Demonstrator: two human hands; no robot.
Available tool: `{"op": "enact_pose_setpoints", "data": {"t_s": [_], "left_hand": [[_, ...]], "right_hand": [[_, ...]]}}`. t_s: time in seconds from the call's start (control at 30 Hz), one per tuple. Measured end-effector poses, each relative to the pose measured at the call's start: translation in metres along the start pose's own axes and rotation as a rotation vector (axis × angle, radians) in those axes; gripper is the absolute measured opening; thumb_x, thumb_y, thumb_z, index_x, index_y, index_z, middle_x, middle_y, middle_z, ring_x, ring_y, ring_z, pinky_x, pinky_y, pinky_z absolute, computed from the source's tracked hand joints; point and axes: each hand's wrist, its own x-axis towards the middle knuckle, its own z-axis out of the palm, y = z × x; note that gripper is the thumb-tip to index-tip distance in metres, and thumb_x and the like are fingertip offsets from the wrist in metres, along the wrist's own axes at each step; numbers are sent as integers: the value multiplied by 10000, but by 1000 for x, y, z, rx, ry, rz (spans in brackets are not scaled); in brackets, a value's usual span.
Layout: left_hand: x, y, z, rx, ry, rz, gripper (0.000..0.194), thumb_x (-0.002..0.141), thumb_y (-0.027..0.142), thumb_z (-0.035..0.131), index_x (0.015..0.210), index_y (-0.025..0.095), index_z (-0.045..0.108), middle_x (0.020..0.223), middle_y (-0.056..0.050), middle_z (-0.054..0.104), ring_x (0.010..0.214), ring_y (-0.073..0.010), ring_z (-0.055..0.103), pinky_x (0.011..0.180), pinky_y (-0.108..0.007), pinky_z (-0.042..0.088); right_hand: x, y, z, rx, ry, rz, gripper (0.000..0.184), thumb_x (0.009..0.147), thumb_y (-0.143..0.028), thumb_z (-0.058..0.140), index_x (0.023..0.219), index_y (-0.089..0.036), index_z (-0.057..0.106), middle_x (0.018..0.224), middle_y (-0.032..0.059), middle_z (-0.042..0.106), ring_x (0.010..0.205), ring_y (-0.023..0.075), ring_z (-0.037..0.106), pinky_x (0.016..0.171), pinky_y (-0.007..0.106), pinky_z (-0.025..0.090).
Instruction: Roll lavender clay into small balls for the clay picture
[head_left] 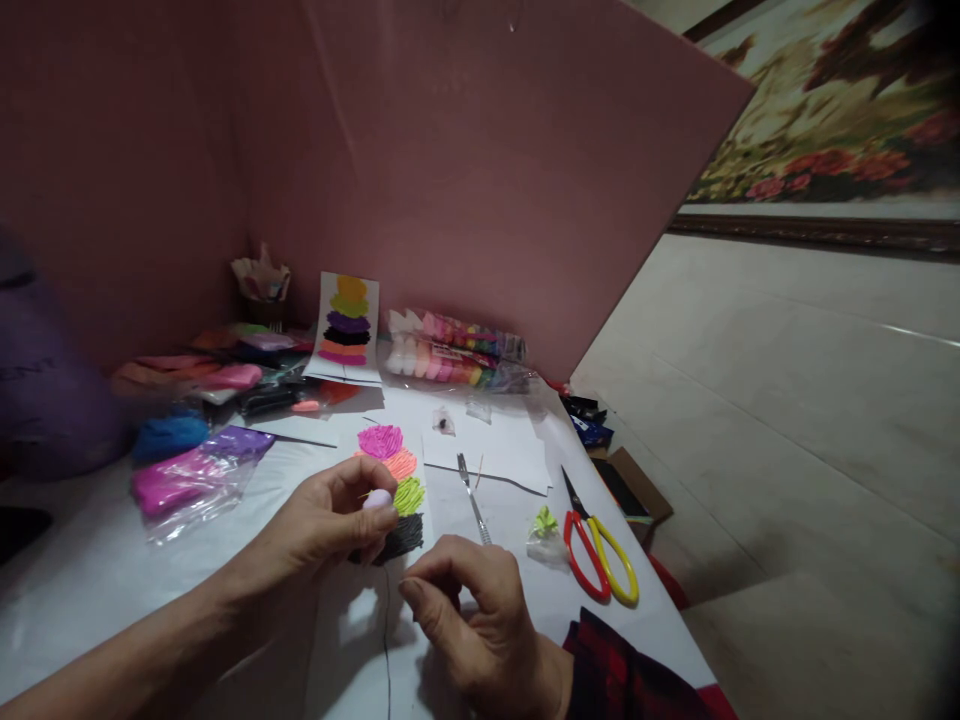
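Note:
My left hand (341, 510) pinches a small pale lilac ball (377, 498), which looks like modelling clay, between thumb and fingers. A thin yellowish tip shows at the ball's left side. Close by on the right, my right hand (480, 620) is closed, thumb against forefinger; whatever is in that pinch is hidden. Under the hands lies white paper with textured clay patches: magenta (380, 440), orange (402, 462), lime green (409, 496) and black (403, 538). A thin dark line (387, 640) runs down the paper from the black patch.
Red-and-yellow-handled scissors (589, 545) lie at the right, beside a bag of lime clay (546, 530). A metal fork-like tool (472, 495) rests mid-table. Behind stand a colour-striped card (346, 325) and clay packs (454, 350). Bagged pink clay (180, 480) and a purple bottle (52, 370) are left.

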Motion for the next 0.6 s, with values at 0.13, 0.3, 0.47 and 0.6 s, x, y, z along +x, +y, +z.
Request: {"op": "enact_pose_setpoints", "data": {"t_s": [0.13,0.3,0.47,0.6], "left_hand": [[1,-1,0,73,51,-28,314,777,465,652,755,155,610,500,41,505,439,-65,364,435,-192,223],[-1,0,3,46,59,-57,349,770,425,678,978,146,649,684,-18,642,491,-79,457,465,-199,316],[2,-5,-7,72,-3,5,359,634,233,805,942,189,625,733,25,613,561,-83,481,515,-197,365],[6,-8,-10,125,-52,27,326,626,282,808,803,205,545,586,58,545,500,-87,445,457,-188,313]], "right_hand": [[0,1,0,-6,-8,-35,115,813,-159,557,727,-113,620,543,-14,503,473,81,444,464,211,355],[1,1,0,-44,-36,-125,93,810,-141,555,740,-120,614,564,-8,533,465,74,442,464,201,369],[0,2,0,-97,-40,-204,113,820,-167,547,730,-137,608,548,-19,530,439,69,415,450,194,376],[0,3,1,-116,-62,-223,155,849,-214,520,743,-149,613,546,-11,547,428,75,416,435,201,381]]}}
